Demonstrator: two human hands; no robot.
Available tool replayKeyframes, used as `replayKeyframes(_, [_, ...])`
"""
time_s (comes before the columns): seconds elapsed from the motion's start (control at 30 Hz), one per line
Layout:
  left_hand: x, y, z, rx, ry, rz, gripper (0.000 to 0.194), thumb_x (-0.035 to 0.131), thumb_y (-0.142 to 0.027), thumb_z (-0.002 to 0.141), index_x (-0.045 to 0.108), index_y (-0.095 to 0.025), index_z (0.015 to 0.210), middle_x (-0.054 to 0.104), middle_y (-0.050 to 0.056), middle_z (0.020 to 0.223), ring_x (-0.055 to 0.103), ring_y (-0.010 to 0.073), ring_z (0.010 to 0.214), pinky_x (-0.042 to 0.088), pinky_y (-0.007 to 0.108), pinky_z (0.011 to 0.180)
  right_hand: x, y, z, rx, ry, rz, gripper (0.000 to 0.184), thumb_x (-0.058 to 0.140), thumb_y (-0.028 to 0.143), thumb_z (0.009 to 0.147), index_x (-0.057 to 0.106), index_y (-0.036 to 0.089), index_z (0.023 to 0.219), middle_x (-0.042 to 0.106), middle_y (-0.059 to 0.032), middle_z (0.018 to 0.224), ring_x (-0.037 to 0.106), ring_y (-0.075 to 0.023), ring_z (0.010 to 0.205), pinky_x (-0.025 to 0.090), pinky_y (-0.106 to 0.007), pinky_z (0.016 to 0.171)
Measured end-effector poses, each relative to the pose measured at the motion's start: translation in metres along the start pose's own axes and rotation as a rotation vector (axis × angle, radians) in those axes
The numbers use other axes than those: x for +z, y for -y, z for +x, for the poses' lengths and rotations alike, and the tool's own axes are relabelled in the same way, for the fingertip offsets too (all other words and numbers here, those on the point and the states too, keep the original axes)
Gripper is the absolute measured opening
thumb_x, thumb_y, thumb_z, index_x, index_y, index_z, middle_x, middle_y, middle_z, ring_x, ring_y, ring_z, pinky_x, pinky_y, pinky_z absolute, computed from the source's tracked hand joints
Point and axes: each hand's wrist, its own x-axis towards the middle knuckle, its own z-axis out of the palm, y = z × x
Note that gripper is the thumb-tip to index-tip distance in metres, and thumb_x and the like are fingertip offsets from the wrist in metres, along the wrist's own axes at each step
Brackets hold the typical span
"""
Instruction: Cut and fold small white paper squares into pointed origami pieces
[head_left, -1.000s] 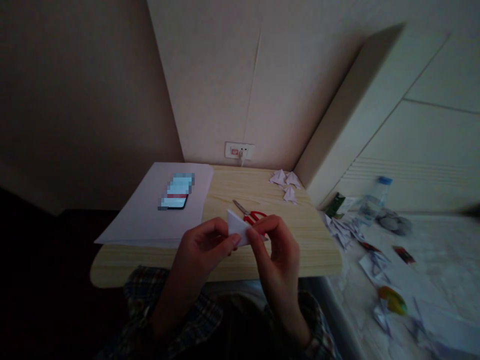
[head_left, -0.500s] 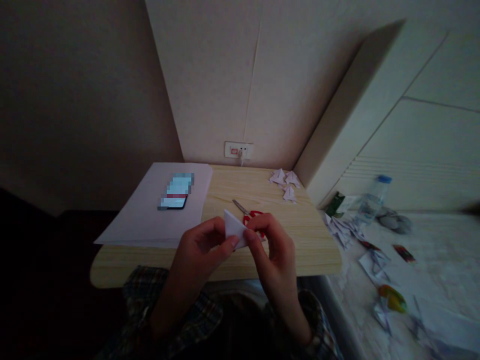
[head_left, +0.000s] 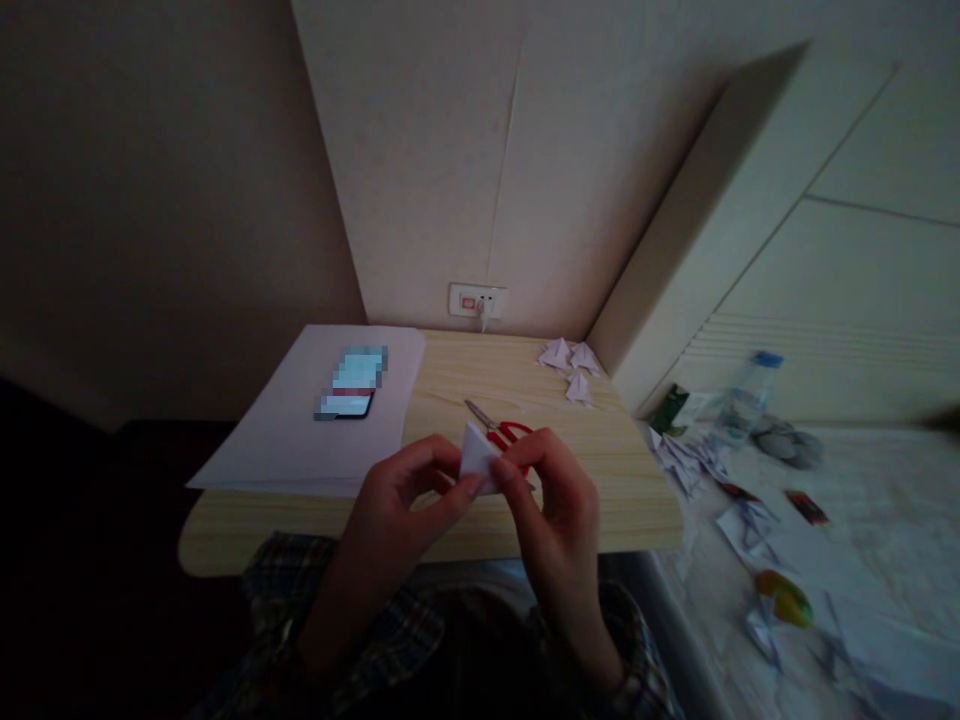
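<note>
Your left hand pinches the lower left of a small folded white paper, thumb in front, fingers behind. Your right hand grips its right side, thumb and index finger closed on it. So both hands are on the one piece, fingertips close together, peak pointing up. Paper is held above the near part of the wooden tabletop, in front of the red-handled scissors; your right fingers cover part of their handles. Blades point away from you, to the left.

Left on the tabletop: large white paper sheets, smartphone lying on them, screen lit but pixelated. Far right corner: three folded paper figures, grouped near each other. Wall socket behind, white plug in it.

Right of the tabletop, on a pale surface: blue-capped clear bottle, more folded papers, a yellow-green item, can't tell what. Plaid sleeves on both your arms.
</note>
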Motion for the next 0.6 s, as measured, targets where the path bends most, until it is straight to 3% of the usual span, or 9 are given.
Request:
replayKeyframes(0.17, [-0.0036, 0.0026, -0.0011, 0.032, 0.011, 0.031, 0.01, 0.077, -0.012, 0.073, 0.072, -0.02, 0.07, 0.07, -0.005, 0.07, 0.064, 0.0092, 0.065, 0.051, 0.015, 0.063, -0.0003, -0.0019, -0.0019, 0.067, -0.066, 0.054, 0.023, 0.064, 0.023, 0.091, 0.057, 0.022, 0.07, 0.052, 0.0046, 0.067, 0.05, -0.0152, 0.068, 0.037, -0.029, 0.063])
replayKeyframes(0.6, [-0.0069, -0.0009, -0.0031, 0.131, -0.008, 0.086, 0.012, 0.075, -0.01, 0.074, 0.073, -0.021, 0.068, 0.069, -0.004, 0.069, 0.065, 0.0106, 0.065, 0.052, 0.017, 0.063, -0.0008, 0.0006, -0.0001, 0.127, -0.06, 0.155, 0.023, 0.066, 0.024, 0.088, 0.057, 0.022, 0.067, 0.051, 0.0051, 0.065, 0.047, -0.0143, 0.065, 0.034, -0.028, 0.061])
